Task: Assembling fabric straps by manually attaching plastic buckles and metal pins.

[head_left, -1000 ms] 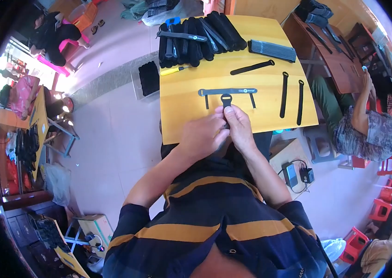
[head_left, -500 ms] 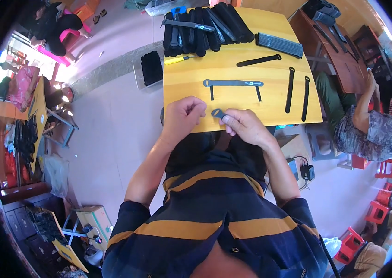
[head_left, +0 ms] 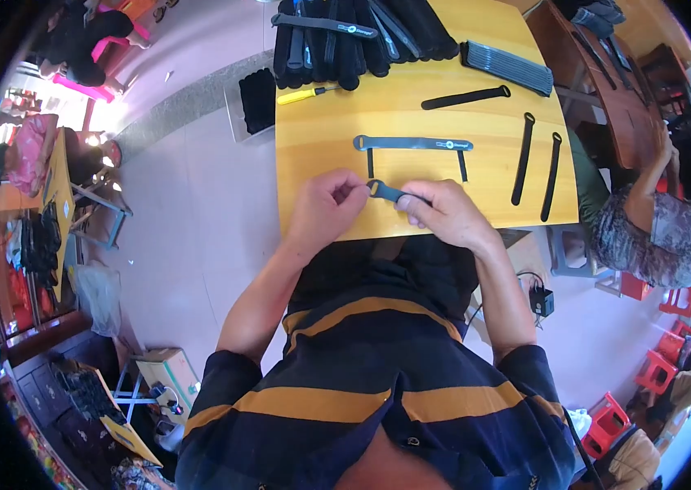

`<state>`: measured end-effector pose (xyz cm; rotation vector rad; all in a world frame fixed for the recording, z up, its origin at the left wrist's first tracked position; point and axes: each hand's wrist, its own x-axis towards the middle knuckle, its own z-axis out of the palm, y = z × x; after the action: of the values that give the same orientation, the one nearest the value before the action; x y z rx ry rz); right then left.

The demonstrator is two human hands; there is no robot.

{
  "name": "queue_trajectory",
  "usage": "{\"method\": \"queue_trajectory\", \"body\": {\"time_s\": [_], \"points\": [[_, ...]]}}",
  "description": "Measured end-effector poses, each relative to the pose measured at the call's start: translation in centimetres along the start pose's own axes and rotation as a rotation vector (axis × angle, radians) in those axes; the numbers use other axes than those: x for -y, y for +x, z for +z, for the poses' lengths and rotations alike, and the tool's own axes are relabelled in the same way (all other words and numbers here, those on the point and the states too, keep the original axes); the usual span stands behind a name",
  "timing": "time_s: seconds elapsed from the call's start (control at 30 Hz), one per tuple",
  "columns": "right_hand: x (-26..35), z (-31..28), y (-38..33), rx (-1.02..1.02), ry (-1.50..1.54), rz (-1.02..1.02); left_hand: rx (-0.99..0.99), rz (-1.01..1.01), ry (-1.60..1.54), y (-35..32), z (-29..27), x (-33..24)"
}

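My right hand [head_left: 448,214] grips a short grey strap [head_left: 388,193] with an oval slot at its end, pointing left over the near edge of the yellow table [head_left: 325,167]. My left hand [head_left: 327,208] is closed in a pinch, its fingertips at the slotted end of that strap. Just beyond my hands lies a longer grey strap [head_left: 411,143] with a slot at its left end. Two short black strips [head_left: 370,163] stick out below it. Farther right, a black strap [head_left: 466,98] lies crosswise and two more black straps [head_left: 523,159] lie lengthwise.
Bundles of black and grey straps [head_left: 333,49] fill the far left of the table, beside a yellow-handled screwdriver [head_left: 300,95]. A banded stack of grey straps [head_left: 507,67] lies far right. A bin [head_left: 257,102] with black material stands left. A co-worker [head_left: 656,233] sits right.
My left hand has come to the strap's slotted end. The strap now reaches farther out of my right hand, toward the left. The view has shifted slightly.
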<state>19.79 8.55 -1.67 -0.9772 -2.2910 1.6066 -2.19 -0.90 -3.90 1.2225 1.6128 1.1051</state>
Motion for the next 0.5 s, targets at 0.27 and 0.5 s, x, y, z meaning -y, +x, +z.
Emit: {"method": "queue_trajectory", "body": {"time_s": [0.27,0.5], "points": [[-4.9,-5.2,-1.0,-0.169,0.122,0.162,-0.109,-0.156,-0.113,2.8,-0.8,1.3],[-6.8,-6.9,-0.1,-0.370,0.385,0.160,-0.153,-0.217,-0.130,4.5,-0.5,1.7]]}}
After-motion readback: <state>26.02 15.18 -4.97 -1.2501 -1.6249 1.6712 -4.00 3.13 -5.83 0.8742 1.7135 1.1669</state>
